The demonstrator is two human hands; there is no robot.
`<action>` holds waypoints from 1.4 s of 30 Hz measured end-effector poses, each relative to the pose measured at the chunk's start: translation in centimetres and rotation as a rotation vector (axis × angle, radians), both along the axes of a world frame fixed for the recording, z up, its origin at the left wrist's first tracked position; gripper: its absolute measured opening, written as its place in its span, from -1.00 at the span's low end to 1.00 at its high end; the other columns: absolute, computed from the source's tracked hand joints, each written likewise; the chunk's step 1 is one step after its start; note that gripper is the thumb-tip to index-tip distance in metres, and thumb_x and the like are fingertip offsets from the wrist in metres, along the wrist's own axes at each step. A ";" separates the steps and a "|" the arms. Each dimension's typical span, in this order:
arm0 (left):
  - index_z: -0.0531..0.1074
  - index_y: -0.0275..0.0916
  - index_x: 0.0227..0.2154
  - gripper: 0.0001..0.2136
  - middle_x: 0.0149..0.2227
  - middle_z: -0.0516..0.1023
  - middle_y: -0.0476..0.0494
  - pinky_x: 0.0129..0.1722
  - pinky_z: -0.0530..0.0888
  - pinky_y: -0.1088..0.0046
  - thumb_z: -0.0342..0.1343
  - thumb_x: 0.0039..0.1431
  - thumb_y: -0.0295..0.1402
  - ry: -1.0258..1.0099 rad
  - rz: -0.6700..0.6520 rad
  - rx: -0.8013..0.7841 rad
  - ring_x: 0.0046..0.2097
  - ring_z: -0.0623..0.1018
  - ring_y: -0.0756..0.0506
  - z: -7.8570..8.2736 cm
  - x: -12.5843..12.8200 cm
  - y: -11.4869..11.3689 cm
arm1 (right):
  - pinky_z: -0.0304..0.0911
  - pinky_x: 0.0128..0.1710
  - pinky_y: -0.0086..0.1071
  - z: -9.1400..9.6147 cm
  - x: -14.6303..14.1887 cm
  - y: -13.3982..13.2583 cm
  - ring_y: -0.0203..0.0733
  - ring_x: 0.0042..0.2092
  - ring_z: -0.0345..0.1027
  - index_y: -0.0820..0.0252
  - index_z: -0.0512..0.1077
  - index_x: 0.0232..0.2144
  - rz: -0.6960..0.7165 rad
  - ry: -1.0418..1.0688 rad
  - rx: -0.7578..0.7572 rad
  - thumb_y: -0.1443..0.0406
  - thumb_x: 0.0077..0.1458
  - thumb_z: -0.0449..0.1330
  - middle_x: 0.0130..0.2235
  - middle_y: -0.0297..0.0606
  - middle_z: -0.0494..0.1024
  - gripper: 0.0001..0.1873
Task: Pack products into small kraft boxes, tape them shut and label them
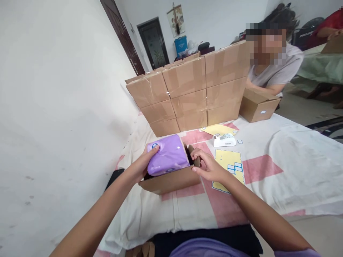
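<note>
A plump purple plastic-wrapped pack (169,155) sits tilted in the mouth of an open cardboard box (174,181), its upper part above the rim. My left hand (146,157) grips the pack's left end, thumb on top by a round blue mark; the other fingers are mostly hidden. At the box's right end, my right hand (207,165) is closed on the cardboard edge, fingertips curled over it. What lies under the pack is out of sight.
Stacked taped cartons (184,92) form a wall across the table's back. Right of the box lie a yellow label sheet (227,166), a white tape dispenser (224,140) and another yellow sheet (218,130). A person (280,67) leans behind a closed carton (258,106).
</note>
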State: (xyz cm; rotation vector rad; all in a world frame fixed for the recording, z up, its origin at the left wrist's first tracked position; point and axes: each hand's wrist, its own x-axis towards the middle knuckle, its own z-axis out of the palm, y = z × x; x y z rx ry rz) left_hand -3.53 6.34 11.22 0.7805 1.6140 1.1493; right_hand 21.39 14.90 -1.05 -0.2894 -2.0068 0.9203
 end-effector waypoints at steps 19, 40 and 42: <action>0.16 -0.15 0.35 -0.19 -0.45 0.57 -0.17 -0.13 0.37 0.19 0.25 0.02 -0.15 1.266 -0.412 -0.121 -0.20 0.60 -0.39 0.0 0.6 1.4 | 0.26 -0.39 -0.34 0.3 0.0 -0.6 -0.19 -0.28 0.31 0.06 0.21 -0.15 -0.039 -0.058 0.012 0.22 0.21 0.23 -0.16 -0.22 0.38 -0.74; 0.36 -0.13 0.21 -0.42 0.25 0.43 -0.31 0.06 0.47 0.14 0.26 0.09 -0.29 1.690 -1.099 -0.124 0.17 0.51 -0.35 -2.7 0.1 -1.5 | 0.26 -0.40 -0.30 -0.6 -1.1 -1.8 -0.12 -0.29 0.32 0.07 0.22 -0.18 -0.177 0.100 0.443 0.02 0.20 0.21 -0.27 -0.22 0.39 -0.66; 0.32 -0.13 0.24 -0.31 0.20 0.45 -0.35 -0.07 0.50 0.18 0.31 -0.02 -0.41 1.742 -1.108 -0.104 0.07 0.56 -0.35 -3.0 0.6 -1.0 | 0.24 -0.41 -0.31 -0.6 -1.1 -1.8 -0.13 -0.30 0.30 0.07 0.21 -0.17 -0.176 0.109 0.444 0.04 0.20 0.21 -0.28 -0.23 0.39 -0.66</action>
